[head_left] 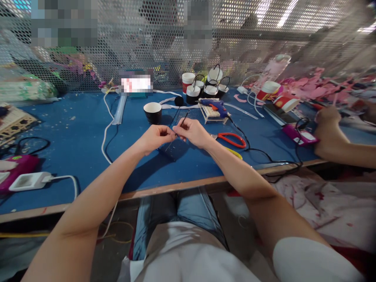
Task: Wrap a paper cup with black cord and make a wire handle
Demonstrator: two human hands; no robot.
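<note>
My left hand (157, 137) and my right hand (192, 131) meet above the blue table, thumbs and fingertips pinched together. Between them is a thin black cord (185, 116), one end sticking up past my right fingers; whether it is wire or string I cannot tell. Just beyond my left hand stands a black paper cup (152, 113) with a white inside. Several similar cups (193, 94) with thin black loop handles are grouped farther back. A black roll (179, 101) with white ribbon lies between. Scissors with red handles (233, 140) rest beside my right forearm.
A blue glue gun (216, 105) lies on a small wooden rack (207, 113), its black cable running right. White cables and a power strip (31, 181) are at left. Another person's hand (329, 125) rests at right near a purple box (299, 135). Perforated mesh (164, 47) closes the back.
</note>
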